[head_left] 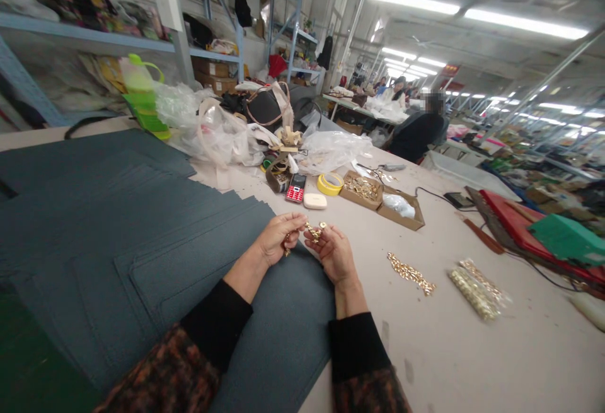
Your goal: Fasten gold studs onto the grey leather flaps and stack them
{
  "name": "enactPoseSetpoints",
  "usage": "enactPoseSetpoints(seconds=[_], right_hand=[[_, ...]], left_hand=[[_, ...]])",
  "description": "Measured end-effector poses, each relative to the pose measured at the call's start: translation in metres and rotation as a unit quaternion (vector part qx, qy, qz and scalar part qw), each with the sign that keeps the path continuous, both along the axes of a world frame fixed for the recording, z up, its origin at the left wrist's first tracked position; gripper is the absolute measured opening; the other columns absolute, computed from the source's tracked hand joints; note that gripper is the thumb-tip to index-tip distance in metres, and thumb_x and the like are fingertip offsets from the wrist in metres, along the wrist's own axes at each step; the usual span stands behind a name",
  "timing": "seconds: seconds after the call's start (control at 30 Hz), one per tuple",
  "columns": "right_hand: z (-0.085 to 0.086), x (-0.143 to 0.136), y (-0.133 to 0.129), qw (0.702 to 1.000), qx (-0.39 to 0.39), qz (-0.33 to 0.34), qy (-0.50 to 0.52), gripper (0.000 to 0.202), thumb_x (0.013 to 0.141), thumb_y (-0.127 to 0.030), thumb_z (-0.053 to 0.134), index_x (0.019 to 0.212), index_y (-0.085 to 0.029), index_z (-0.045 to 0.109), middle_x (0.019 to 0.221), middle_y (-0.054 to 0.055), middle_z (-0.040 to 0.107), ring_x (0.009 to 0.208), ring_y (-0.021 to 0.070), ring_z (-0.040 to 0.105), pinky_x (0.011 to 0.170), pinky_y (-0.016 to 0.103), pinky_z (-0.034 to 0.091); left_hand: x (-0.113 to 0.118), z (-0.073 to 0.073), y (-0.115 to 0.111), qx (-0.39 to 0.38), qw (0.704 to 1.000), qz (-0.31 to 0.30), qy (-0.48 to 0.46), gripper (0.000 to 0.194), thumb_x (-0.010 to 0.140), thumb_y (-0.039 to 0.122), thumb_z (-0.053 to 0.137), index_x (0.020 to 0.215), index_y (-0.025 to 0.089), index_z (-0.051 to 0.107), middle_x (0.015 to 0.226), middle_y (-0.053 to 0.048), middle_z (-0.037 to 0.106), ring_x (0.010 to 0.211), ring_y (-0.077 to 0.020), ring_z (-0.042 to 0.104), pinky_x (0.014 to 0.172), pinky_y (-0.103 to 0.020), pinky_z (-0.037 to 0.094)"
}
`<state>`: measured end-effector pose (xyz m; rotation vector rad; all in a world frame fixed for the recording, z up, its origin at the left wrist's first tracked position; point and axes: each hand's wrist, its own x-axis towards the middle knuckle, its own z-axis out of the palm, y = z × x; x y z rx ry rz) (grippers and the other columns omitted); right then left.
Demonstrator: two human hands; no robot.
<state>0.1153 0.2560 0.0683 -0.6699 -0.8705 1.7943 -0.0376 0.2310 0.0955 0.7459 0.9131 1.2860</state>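
Observation:
My left hand is closed in a pinch on small gold-coloured metal pieces, one of them poking out below its fingers. Close beside it, my right hand curls its fingers around a cluster of gold metal pieces, which shows between the two hands. Their exact kind is too small to make out. Both hands are just above the edge of dark blue-grey sheets stacked on the table. To the right, a loose pile of similar gold pieces lies on the pale table.
Clear bags of metal pieces lie at right. Beyond the hands are a red phone, a cream case, yellow tape and cardboard trays. Plastic bags crowd the far side. A person in dark clothing sits farther off.

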Motion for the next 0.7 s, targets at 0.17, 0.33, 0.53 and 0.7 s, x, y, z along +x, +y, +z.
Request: enactPoseSetpoints(seconds=[0.17, 0.33, 0.53, 0.7], right_hand=[[0.0, 0.0012, -0.0003, 0.999, 0.016, -0.013, -0.024, 0.044, 0.06, -0.026, 0.084, 0.1, -0.019, 0.067, 0.086, 0.005, 0.075, 0.076, 0.0194, 0.071, 0.069, 0.03, 0.057], [-0.005, 0.001, 0.0018, 0.994, 0.047, -0.047, -0.081, 0.042, 0.054, -0.018, 0.085, 0.093, -0.019, 0.071, 0.08, 0.002, 0.073, 0.06, 0.0114, 0.062, 0.053, 0.022, 0.049], [-0.0045, 0.0008, 0.0016, 0.989, 0.087, -0.063, -0.105, 0.032, 0.054, -0.02, 0.086, 0.08, -0.018, 0.069, 0.071, -0.002, 0.068, 0.058, 0.0102, 0.059, 0.054, 0.023, 0.05], [-0.005, 0.0014, 0.0006, 0.987, 0.073, -0.083, -0.118, 0.037, 0.053, -0.024, 0.087, 0.082, -0.019, 0.065, 0.069, -0.004, 0.064, 0.059, 0.012, 0.061, 0.055, 0.026, 0.054]], left_hand=[[0.0004, 0.0021, -0.0002, -0.008, 1.0, 0.005, -0.016, 0.013, 0.091, 0.02, 0.06, 0.081, 0.013, 0.056, 0.064, 0.008, 0.05, 0.039, -0.0003, 0.031, 0.032, -0.012, 0.022], [0.0008, 0.0021, 0.0003, -0.011, 1.0, 0.019, -0.008, 0.013, 0.089, 0.018, 0.063, 0.079, 0.013, 0.056, 0.063, 0.008, 0.051, 0.038, 0.0002, 0.03, 0.032, -0.012, 0.02], [0.0007, -0.0008, 0.002, -0.012, 0.999, 0.04, 0.025, 0.014, 0.088, 0.022, 0.064, 0.082, 0.013, 0.057, 0.064, 0.008, 0.053, 0.038, 0.0002, 0.03, 0.032, -0.012, 0.019], [0.0021, -0.0011, 0.0015, -0.01, 0.997, 0.051, 0.053, 0.025, 0.079, 0.033, 0.073, 0.085, 0.012, 0.063, 0.065, 0.005, 0.058, 0.036, 0.0006, 0.03, 0.032, -0.014, 0.016]])
